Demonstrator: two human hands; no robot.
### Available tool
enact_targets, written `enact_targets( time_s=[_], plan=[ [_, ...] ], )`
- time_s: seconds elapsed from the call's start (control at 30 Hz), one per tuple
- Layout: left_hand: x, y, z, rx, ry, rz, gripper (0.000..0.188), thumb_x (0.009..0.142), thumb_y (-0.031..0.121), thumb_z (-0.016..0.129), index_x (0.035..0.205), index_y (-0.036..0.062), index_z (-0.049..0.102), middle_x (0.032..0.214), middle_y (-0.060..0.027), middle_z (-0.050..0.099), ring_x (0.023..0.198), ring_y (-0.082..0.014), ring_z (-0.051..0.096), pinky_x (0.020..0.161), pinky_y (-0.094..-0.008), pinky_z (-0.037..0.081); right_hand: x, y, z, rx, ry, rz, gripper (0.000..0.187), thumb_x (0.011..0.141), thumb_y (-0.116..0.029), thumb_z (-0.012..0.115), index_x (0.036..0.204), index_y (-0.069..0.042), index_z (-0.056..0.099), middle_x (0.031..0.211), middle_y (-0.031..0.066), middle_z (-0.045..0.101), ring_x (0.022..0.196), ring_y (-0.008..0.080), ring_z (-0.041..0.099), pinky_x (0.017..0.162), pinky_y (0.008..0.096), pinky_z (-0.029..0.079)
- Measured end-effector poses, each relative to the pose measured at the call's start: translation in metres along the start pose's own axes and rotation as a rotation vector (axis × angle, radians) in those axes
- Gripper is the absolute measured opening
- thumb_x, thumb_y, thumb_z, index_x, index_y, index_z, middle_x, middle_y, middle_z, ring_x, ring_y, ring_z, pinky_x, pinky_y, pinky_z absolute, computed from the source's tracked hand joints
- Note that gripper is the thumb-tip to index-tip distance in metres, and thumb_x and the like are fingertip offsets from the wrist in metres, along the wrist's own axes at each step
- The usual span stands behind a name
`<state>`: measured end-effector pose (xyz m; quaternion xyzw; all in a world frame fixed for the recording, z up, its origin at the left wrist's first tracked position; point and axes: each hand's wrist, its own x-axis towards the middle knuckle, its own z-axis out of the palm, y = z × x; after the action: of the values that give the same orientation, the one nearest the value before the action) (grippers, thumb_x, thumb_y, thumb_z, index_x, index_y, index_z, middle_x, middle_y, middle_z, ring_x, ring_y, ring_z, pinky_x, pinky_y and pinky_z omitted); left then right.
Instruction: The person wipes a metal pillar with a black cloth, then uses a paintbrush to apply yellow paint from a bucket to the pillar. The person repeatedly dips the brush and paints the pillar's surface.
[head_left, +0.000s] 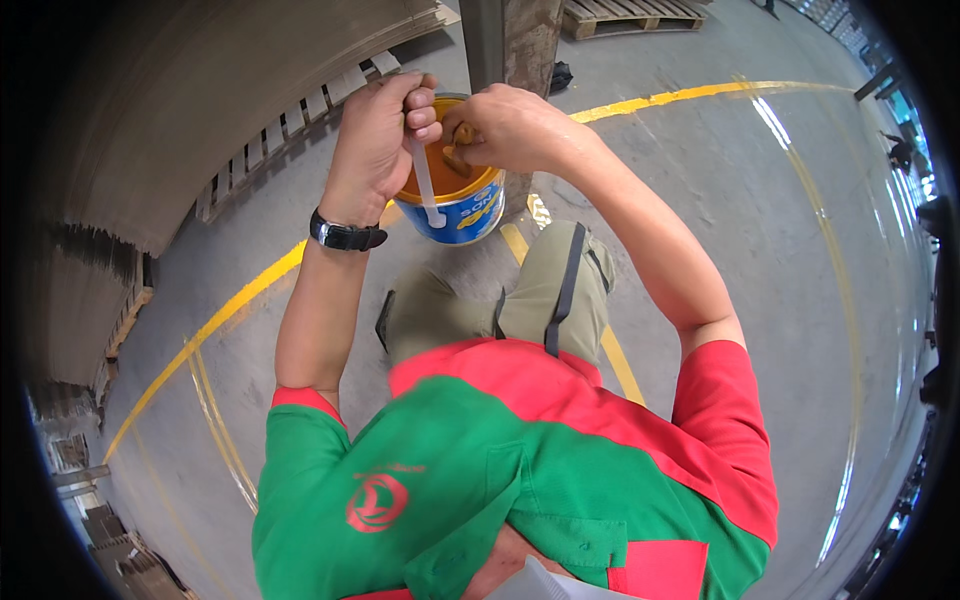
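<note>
Left of the left hand stands a big stack of brown sheets. Beneath both hands is the blue bucket, orange inside. The left hand is curled tight around the top of a white strap; the right hand, bent over the rim, pinches a yellow-brown piece (what it is, I cannot tell). The step looks like handling that piece at the bucket's mouth; the next move probably calls for a steady left grip
</note>
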<state>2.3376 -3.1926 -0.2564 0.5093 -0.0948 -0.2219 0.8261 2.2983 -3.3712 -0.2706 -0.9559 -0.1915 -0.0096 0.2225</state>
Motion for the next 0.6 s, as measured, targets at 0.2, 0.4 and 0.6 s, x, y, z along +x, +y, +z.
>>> enact_targets(
  time_s=[0.2, 0.4, 0.6],
  plan=[
    [-0.001, -0.007, 0.006, -0.007, -0.016, -0.04, 0.016, 0.1, 0.01, 0.056, 0.1, -0.0052, 0.061, 0.074, 0.0016, 0.05, 0.062, -0.0061, 0.044, 0.056, -0.0227, 0.039, 0.005, -0.004, 0.0, -0.126, -0.165, 0.081, 0.021, 0.08, -0.024, 0.075, 0.098, -0.013, 0.077, 0.087, 0.0141, 0.074, 0.087, 0.0333, 0.072, 0.078, 0.0438, 0.058],
    [-0.006, -0.008, 0.025, 0.0, -0.038, -0.034, 0.015, 0.099, 0.009, 0.054, 0.098, -0.0049, 0.06, 0.072, 0.0012, 0.049, 0.061, -0.0063, 0.044, 0.054, -0.0227, 0.039, -0.013, 0.003, -0.005, -0.114, -0.137, 0.088, 0.024, 0.08, -0.027, 0.076, 0.096, -0.009, 0.077, 0.086, 0.0151, 0.074, 0.085, 0.0343, 0.072, 0.078, 0.0438, 0.058],
    [-0.006, -0.003, 0.026, 0.009, -0.079, -0.01, 0.019, 0.102, 0.013, 0.055, 0.103, -0.0052, 0.061, 0.075, 0.0027, 0.049, 0.062, -0.0045, 0.044, 0.056, -0.0218, 0.039, -0.042, 0.008, -0.027, 0.189, 0.198, 0.063, 0.027, 0.083, -0.022, 0.078, 0.102, -0.002, 0.075, 0.088, 0.0157, 0.075, 0.078, 0.0278, 0.071, 0.075, 0.0366, 0.056]
  ],
)
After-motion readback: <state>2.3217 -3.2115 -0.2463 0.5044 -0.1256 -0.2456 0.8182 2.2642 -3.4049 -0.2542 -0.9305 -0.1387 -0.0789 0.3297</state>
